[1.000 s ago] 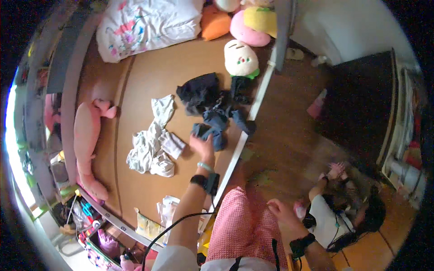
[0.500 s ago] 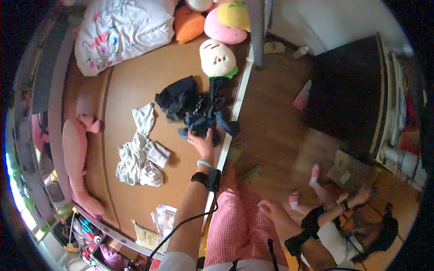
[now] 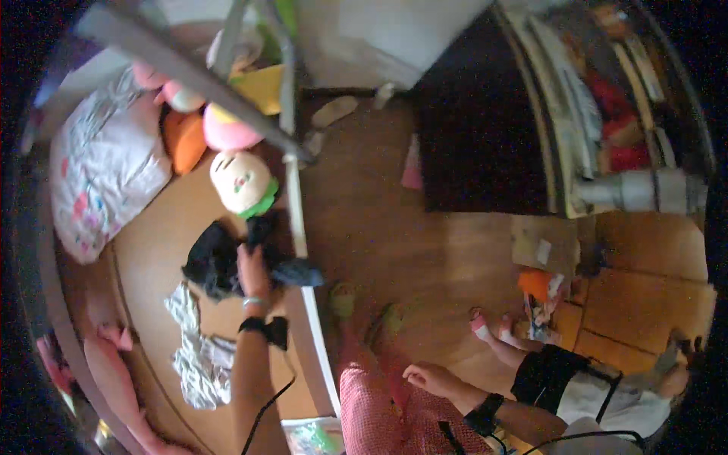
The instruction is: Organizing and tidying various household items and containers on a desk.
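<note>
My left hand (image 3: 253,271) reaches onto a heap of dark clothes (image 3: 211,258) on the tan bed mat (image 3: 144,243). Its fingers look stretched out, tips blurred against the black cloth. A blue-grey piece (image 3: 299,273) of the heap hangs over the bed's white edge. Nearer me lies a pile of white clothes (image 3: 199,371). Just beyond the heap sits a cream round plush toy (image 3: 241,182) with a green base. Over my pink checked trousers (image 3: 371,409), my right hand (image 3: 431,378) hovers empty, fingers loosely bent.
A metal bed frame (image 3: 189,72) crosses above the plush toys and a flowered pillow (image 3: 114,174). Along the left side lies a long pink plush (image 3: 114,379). Right of the bed stand a dark cabinet (image 3: 485,129) and a cardboard box (image 3: 542,243). Another person (image 3: 607,402) is at lower right.
My view has turned to the right, so the bed shifts left. My left hand has moved farther up the dark heap. The other person's pose has changed; my right hand stays empty.
</note>
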Motion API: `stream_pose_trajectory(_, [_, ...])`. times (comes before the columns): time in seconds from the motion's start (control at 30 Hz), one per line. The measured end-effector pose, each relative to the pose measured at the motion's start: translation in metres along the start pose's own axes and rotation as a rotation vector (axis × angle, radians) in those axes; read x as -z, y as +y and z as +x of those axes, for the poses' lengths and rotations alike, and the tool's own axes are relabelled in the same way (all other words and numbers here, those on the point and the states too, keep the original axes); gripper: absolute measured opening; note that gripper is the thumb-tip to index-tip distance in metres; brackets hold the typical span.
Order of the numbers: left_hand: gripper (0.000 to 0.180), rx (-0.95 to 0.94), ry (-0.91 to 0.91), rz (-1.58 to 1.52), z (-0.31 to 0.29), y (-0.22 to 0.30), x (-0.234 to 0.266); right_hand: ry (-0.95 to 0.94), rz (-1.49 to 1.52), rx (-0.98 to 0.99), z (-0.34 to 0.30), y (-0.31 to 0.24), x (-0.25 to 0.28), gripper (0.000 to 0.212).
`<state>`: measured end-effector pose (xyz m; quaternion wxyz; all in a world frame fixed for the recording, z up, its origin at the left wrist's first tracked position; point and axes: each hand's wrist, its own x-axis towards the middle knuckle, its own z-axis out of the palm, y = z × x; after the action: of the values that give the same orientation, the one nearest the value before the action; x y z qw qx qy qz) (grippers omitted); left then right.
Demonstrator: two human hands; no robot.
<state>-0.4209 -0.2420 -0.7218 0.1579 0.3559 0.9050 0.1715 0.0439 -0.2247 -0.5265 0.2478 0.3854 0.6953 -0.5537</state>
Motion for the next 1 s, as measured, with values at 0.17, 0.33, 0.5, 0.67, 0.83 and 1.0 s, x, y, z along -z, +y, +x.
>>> stream_pose_trajectory(0.17, [0.021,-0.091,0.126,0.307,0.013,-0.056,0.045,-0.014,0.052,0.078,-0.004,-0.007,-0.001,0.024])
stream_pose_trajectory(0.33, [0.056,0.215,-0.064,0.351,0.026,-0.088,0.068,0.089,0.093,0.139,-0.007,-0.013,0.004,0.025])
stream_pose_trajectory(0.5, [0.062,0.054,0.138,0.23,0.002,-0.074,0.07,0.132,0.091,0.144,-0.007,-0.013,0.004,0.017])
stream_pose_trajectory(0.67, [0.056,-0.204,0.309,-0.089,-0.06,-0.01,0.032,0.294,-0.044,0.239,-0.008,-0.014,0.009,0.012])
stream_pose_trajectory(0.83, [0.049,-0.219,0.032,-0.183,-0.187,0.056,0.053,0.357,0.037,0.265,-0.018,-0.025,0.023,0.011])
stream_pose_trajectory(1.0, [0.033,-0.016,-0.313,-0.563,-0.241,0.104,0.098,0.299,0.097,0.08,-0.031,-0.032,0.045,0.018])
